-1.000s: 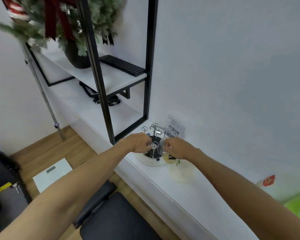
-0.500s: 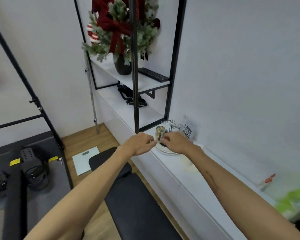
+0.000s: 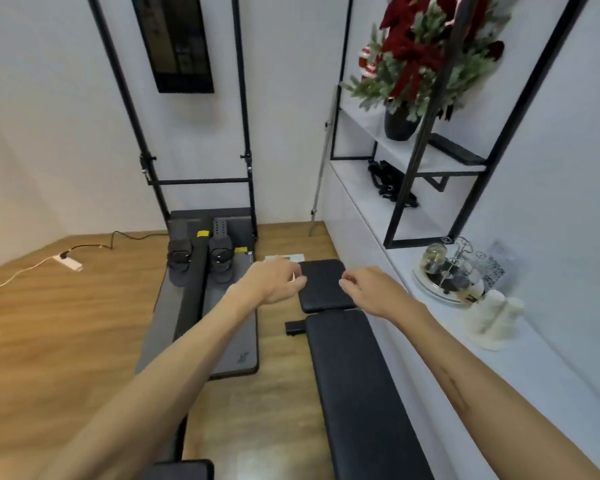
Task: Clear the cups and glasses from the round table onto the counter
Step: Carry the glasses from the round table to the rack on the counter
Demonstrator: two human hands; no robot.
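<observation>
Both hands have come away from the glass rack (image 3: 452, 271) at the right of the frame, where an upturned glass (image 3: 434, 258) now sits on the white table (image 3: 541, 362), so that drop-off looks finished and another trip is likely due. The left hand (image 3: 274, 282) and right hand (image 3: 371, 289) hang mid-frame over the black bench (image 3: 354, 375), loosely curled, apart, holding and touching nothing.

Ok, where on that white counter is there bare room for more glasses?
Bare counter runs this side of the white figurines. Another strip lies under the black shelf frame. It's crowded around the round glass rack.
</observation>
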